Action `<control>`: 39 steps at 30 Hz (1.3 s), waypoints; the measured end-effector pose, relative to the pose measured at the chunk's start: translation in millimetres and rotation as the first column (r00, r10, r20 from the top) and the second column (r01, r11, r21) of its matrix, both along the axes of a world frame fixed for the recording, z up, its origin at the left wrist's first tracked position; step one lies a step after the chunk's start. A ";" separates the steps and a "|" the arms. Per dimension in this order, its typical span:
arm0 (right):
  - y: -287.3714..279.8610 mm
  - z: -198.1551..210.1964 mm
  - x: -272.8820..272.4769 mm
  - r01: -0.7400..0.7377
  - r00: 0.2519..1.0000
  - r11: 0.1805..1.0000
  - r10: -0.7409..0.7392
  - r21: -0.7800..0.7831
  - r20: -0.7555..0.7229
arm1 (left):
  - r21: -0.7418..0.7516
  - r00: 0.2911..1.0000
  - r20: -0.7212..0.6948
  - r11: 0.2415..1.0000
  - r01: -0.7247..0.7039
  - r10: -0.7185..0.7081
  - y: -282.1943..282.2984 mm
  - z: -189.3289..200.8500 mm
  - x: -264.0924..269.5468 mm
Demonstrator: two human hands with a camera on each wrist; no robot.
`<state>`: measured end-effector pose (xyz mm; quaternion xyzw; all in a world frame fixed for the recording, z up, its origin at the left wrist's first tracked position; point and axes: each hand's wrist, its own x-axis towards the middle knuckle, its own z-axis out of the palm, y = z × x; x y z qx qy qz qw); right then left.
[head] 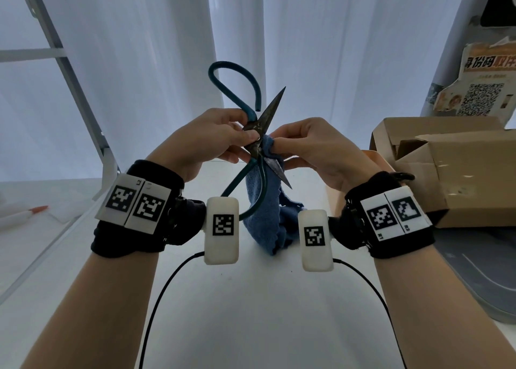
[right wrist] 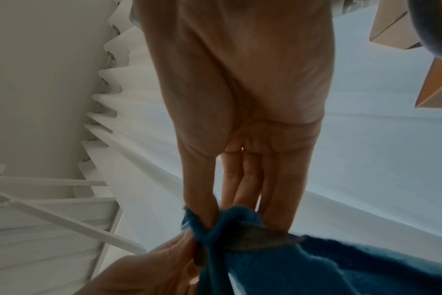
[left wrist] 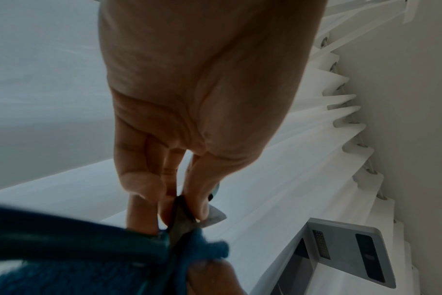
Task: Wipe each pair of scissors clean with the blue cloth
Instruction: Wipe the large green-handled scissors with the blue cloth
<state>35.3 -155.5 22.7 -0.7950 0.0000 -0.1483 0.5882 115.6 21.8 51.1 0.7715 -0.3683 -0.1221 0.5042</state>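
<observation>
**Scissors pinched at the pivot, cloth on the blade**

We see the left hand point(head: 208, 137) pinching the opened scissors point(head: 255, 137) at their pivot, held above the table point(head: 251, 313). Just right, the right hand point(head: 312, 148) pinches the blue cloth point(head: 265, 215) around the near blade; the rest hangs down.

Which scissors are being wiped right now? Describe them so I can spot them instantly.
Look above the white table, between the two raised hands. The left hand pinches the scissors at the pivot while the right hand presses the blue cloth against them. They stand out by long teal looped handles and dark, tarnished blades spread open.
</observation>
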 end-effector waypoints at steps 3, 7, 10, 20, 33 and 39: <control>1.1 -0.8 0.4 0.003 1.000 1.000 -0.003 -0.012 0.000 | 0.005 1.000 0.005 1.000 0.001 -0.001 -1.1 -0.4 0.2; -1.6 0.8 -0.7 0.021 0.999 1.000 -0.021 0.012 0.028 | 0.039 1.000 0.002 0.999 0.023 -0.023 -5.5 -3.2 -2.8; -2.3 0.7 -1.2 0.008 1.000 0.999 -0.009 0.045 0.023 | 0.097 0.998 0.053 0.995 0.036 -0.042 -8.4 -5.6 -4.4; 1.7 -7.1 6.6 -0.032 0.998 0.989 0.025 0.141 0.050 | -0.011 0.999 0.038 0.999 0.031 -0.031 -12.2 -10.3 -1.1; -2.4 -5.3 2.5 0.011 0.998 0.991 -0.019 0.136 0.057 | -0.030 0.999 0.039 0.999 0.038 -0.037 -12.4 -8.8 -1.6; 2.0 -8.4 6.8 0.063 0.995 0.986 -0.073 0.152 0.061 | -0.048 0.999 0.028 0.999 0.017 -0.016 -12.8 -8.9 -0.4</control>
